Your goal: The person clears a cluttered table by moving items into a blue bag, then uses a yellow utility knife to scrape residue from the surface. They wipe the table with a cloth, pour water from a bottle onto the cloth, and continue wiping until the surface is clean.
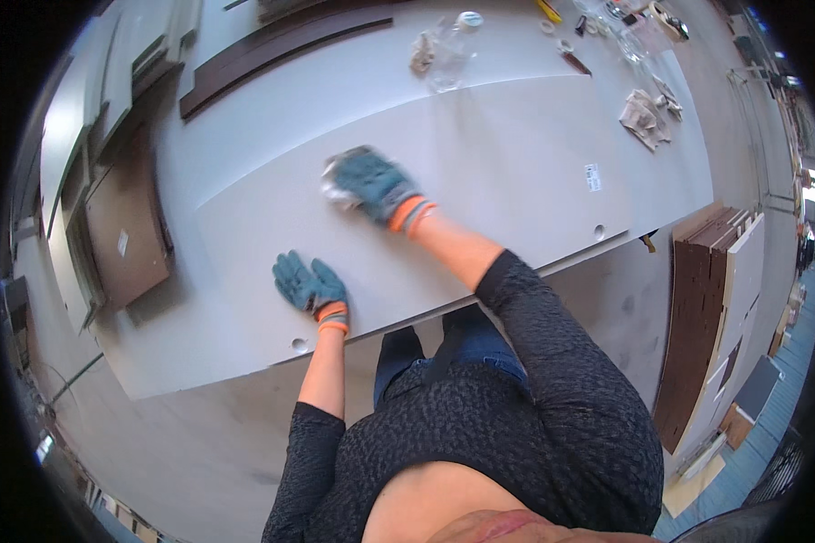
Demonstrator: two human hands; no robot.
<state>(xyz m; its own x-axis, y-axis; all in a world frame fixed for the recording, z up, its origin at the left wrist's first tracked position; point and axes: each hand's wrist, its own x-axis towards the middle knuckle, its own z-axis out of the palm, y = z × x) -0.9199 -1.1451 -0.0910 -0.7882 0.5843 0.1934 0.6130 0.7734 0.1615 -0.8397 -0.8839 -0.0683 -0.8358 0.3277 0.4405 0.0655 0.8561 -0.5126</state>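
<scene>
A large light-grey panel (516, 172) lies flat on the worktable in front of me. My right hand (371, 184), in a teal glove with an orange cuff, presses a crumpled white cloth (335, 185) onto the panel's middle. My left hand (308, 285), gloved the same way, rests flat with fingers spread on the panel near its front edge, holding nothing. A small round hole (299, 345) sits in the panel just below that hand.
A clear plastic bottle (453, 50) and crumpled rags (645, 118) lie at the table's far side, with small tools at the far right. Dark brown boards (281, 45) lie at the back left. More panels (711, 308) stand stacked on the floor to the right.
</scene>
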